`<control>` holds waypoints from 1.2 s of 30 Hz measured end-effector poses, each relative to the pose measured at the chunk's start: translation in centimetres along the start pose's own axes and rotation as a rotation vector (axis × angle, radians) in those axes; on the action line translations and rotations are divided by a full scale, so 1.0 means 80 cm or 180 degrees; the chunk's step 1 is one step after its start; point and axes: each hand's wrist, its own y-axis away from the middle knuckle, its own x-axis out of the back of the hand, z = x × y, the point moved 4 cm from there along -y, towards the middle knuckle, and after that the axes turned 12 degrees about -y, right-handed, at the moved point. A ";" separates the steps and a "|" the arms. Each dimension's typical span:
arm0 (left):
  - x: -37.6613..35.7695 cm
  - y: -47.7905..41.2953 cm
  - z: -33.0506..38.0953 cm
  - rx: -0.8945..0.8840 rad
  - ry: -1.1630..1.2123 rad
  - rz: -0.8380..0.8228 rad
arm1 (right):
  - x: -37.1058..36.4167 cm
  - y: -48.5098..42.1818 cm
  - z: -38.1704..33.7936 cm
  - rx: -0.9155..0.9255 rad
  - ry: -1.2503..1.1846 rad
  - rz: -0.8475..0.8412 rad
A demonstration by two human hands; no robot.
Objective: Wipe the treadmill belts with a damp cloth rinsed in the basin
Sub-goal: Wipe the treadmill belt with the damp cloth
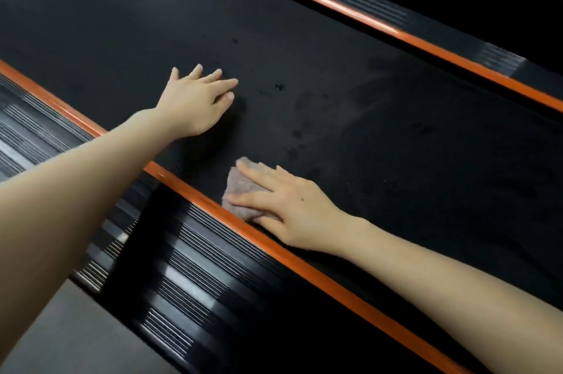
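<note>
Your right grip (286, 206), fingers flat, is pressing the cloth (240, 191) beside the orange edge (182, 186); your left grip (195, 102) is resting released on open belt (396, 160).

Smooth grey floor (76, 343), dim reflected light

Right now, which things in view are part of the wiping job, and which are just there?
Job: cloth, belt, right hand pressing the cloth, left hand flat on the belt.
Just there: orange trim, ribbed side rail, floor.
</note>
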 end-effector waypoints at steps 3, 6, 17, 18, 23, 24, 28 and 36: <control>0.002 -0.008 -0.004 -0.0166 -0.0170 -0.0113 | 0.013 0.081 0.009 -0.0146 0.0068 0.0034; -0.002 -0.026 -0.008 -0.0502 -0.0346 0.0048 | 0.047 0.169 0.032 -0.0572 0.0177 0.0241; -0.052 -0.088 -0.029 -0.0946 -0.0430 0.0052 | 0.023 -0.001 0.029 -0.1461 0.0812 0.1100; -0.055 -0.088 -0.031 -0.0980 -0.0433 0.0084 | 0.006 -0.004 0.011 -0.1262 0.0700 0.0842; -0.057 -0.082 -0.032 -0.1042 -0.0456 0.0228 | 0.028 0.011 0.022 -0.1403 0.0878 0.0656; -0.057 -0.082 -0.032 -0.1043 -0.0433 0.0237 | 0.029 0.018 0.025 -0.1547 0.1116 0.0621; -0.056 -0.079 -0.033 -0.1030 -0.0311 0.0228 | 0.016 0.023 0.020 -0.1876 0.1157 0.0888; -0.061 -0.066 -0.048 -0.1002 -0.0218 0.0177 | 0.052 0.013 0.079 -0.1491 0.1633 0.1421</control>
